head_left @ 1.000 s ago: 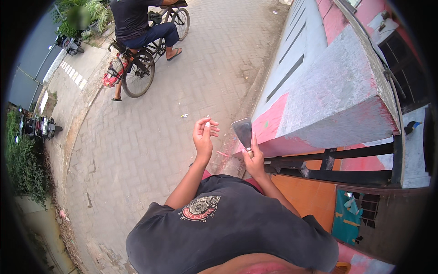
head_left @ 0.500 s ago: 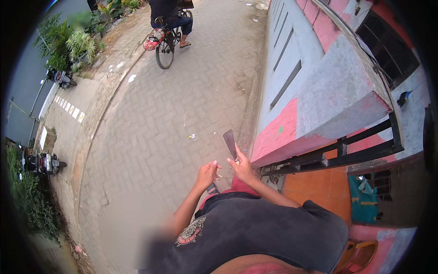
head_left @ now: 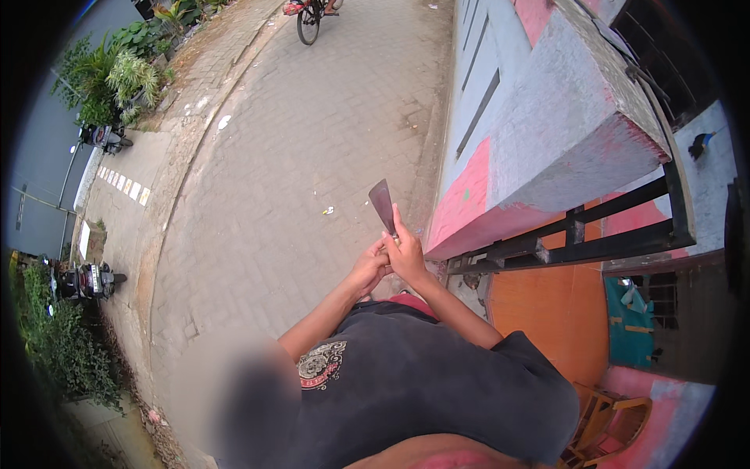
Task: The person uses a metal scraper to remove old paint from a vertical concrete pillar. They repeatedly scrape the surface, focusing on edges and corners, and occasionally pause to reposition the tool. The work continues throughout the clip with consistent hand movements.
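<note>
My right hand (head_left: 405,256) is closed around the narrow lower end of a dark, flat scraper (head_left: 380,205), its index finger stretched along the edge. The wide end of the blade points up and away from me, over the paving. Against the right hand lies my left hand (head_left: 370,271), fingers curled in at the base of the scraper. What the left fingers hold, if anything, is hidden. Both hands are in front of my dark shirt (head_left: 445,383).
Brick paving (head_left: 258,211) stretches ahead. Close on my right stand a pink and grey wall (head_left: 539,148) and a black metal gate (head_left: 578,242). A bicycle (head_left: 308,23) with a rider is far ahead. Motorcycles (head_left: 90,280) are parked at left; a wooden chair (head_left: 617,426) stands lower right.
My left hand has moved up and right, from apart to touching the right hand. The scraper has shifted slightly left and up. The bicycle has gone farther away.
</note>
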The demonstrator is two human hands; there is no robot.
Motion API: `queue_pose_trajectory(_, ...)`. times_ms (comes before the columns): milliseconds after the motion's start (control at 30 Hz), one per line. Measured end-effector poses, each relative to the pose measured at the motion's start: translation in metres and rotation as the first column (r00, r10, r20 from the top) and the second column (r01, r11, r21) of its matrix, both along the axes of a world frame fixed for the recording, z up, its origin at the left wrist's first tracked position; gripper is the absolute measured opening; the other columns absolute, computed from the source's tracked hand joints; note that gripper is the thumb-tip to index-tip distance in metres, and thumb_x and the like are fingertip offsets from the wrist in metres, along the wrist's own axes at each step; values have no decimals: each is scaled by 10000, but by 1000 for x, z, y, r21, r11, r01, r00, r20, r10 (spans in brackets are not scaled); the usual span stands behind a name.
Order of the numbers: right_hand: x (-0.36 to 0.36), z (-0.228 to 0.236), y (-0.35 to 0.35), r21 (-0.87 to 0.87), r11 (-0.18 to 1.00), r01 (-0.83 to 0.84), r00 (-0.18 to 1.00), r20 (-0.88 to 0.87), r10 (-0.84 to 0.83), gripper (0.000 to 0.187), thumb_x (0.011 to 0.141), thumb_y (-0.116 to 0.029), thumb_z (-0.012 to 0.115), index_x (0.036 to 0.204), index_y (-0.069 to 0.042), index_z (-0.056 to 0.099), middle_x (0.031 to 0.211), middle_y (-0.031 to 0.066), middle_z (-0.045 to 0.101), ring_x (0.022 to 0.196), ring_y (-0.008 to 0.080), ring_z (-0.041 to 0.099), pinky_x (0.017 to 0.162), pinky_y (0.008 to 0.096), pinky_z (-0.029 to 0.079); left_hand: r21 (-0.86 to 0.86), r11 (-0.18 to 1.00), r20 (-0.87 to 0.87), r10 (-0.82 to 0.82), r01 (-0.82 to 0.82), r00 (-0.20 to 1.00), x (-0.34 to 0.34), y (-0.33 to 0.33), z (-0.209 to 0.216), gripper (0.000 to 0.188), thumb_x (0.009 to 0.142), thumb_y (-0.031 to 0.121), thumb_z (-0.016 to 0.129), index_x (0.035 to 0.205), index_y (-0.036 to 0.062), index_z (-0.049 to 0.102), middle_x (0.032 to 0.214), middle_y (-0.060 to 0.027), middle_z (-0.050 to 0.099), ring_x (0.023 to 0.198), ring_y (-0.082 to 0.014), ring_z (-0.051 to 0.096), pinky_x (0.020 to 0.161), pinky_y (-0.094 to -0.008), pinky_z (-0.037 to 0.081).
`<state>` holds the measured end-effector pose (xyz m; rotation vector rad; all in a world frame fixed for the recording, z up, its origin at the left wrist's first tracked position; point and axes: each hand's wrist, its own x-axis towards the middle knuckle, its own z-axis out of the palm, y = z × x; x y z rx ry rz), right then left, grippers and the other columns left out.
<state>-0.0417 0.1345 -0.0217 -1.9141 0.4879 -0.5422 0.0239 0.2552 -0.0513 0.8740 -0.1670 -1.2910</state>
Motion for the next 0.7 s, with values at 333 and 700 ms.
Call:
queue_pose_trajectory(333,-86,68,-28,-282,914,292,937,276,-214,546,903,-45,653,1441,-58,563,909,128,583,828,269,596,723,373,501,29,831,685,-421,556,594,-39,-54,49,928,966,90,613,1610,61,-54,1507,-133,401,1357,-213,457,1109,-383,407)
queue_pose_trajectory(700,-57,71,-44,-323,357,877,475,464,-748,573,777,63,712,1337,33,596,1285,206,561,1180,373,587,1003,427,491,-69,565,830,-424,822,362,-3,-117,40,678,948,38,594,1543,1,272,1499,-162,439,1416,-248,403,1159,-386,338)
